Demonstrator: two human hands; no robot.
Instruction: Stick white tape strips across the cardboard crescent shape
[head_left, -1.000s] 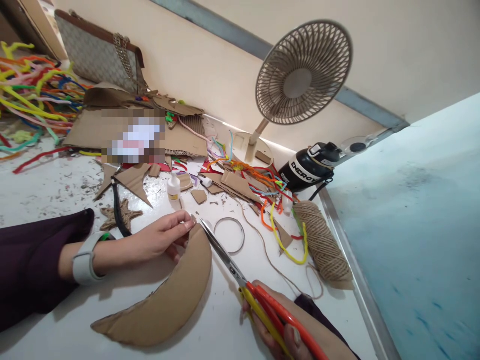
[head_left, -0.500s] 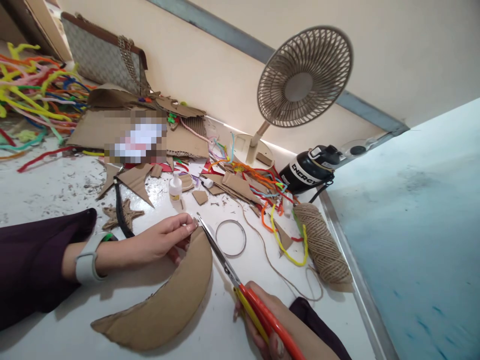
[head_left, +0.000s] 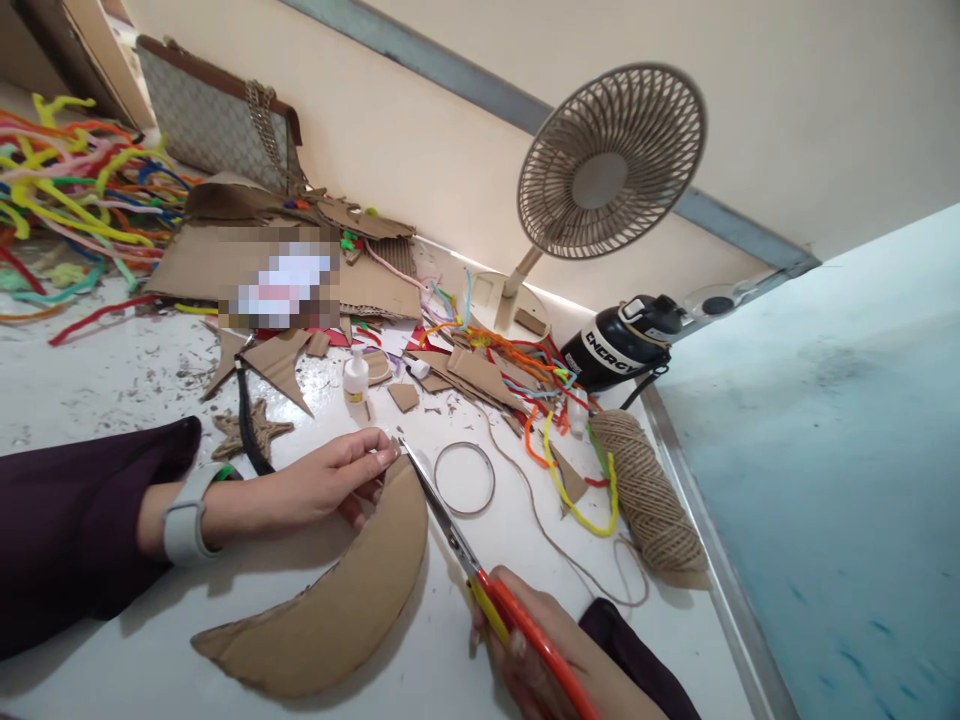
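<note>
A crescent-shaped piece of cardboard (head_left: 330,610) is held over the white table by my left hand (head_left: 337,480), whose thumb and fingers pinch its upper tip. The crescent's inner edge looks rough. My right hand (head_left: 532,630) grips the red and yellow handles of a pair of scissors (head_left: 454,530). The blades point up and to the left, lying close together at the crescent's upper tip, beside my left fingertips. A thin ring (head_left: 464,512) lies flat on the table just right of the blades.
Beyond my hands are a small white glue bottle (head_left: 356,378), a twine-covered star (head_left: 251,432), cardboard scraps (head_left: 476,375) and colourful pipe cleaners (head_left: 75,190). At the right sit a twine spool (head_left: 649,490) and a black bottle (head_left: 619,345). A fan (head_left: 611,165) and a handbag (head_left: 217,115) stand behind.
The scissor blades look slightly more closed at the crescent's tip. The whole view has shifted a little; both hands keep their holds.
</note>
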